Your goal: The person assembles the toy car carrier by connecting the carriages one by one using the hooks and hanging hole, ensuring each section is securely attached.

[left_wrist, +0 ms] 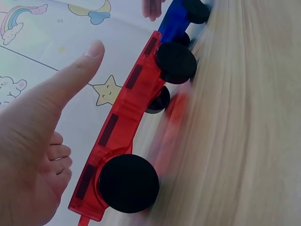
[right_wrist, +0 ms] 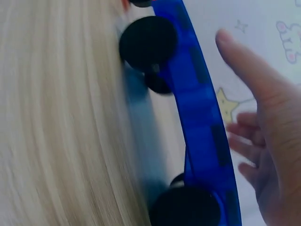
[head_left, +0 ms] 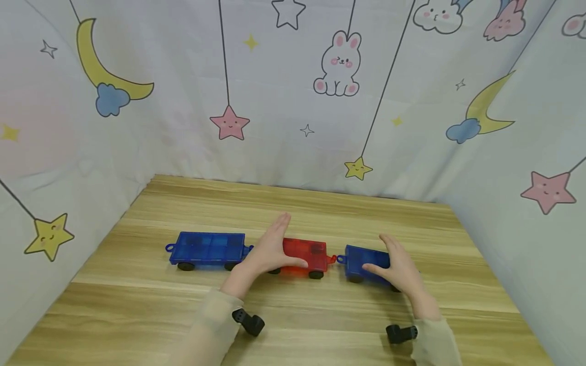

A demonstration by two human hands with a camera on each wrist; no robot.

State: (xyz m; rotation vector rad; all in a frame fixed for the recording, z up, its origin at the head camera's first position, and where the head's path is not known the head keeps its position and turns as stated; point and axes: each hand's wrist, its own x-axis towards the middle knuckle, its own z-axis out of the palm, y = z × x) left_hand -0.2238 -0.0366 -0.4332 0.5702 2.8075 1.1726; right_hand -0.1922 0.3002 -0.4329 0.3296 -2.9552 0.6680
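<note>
A red see-through toy train car (head_left: 312,254) stands on black wheels in the middle of the row. My left hand (head_left: 267,250) hovers over its left end, thumb and fingers spread, and the left wrist view shows the thumb (left_wrist: 70,82) apart from the car's side. To the right, a blue toy train car (head_left: 359,260) stands with its ring at the red car's hook (head_left: 332,259). Over its right part is my right hand (head_left: 404,269), fingers extended, covering that end. A second blue car (head_left: 209,248) stands left of the red one; my left hand partly hides their joint.
All the cars stand on a wood-grain table (head_left: 293,315). A white cloth (head_left: 284,152) printed with stars, moons and a rabbit hangs behind and at both sides. Each wrist wears a small black camera (head_left: 249,323).
</note>
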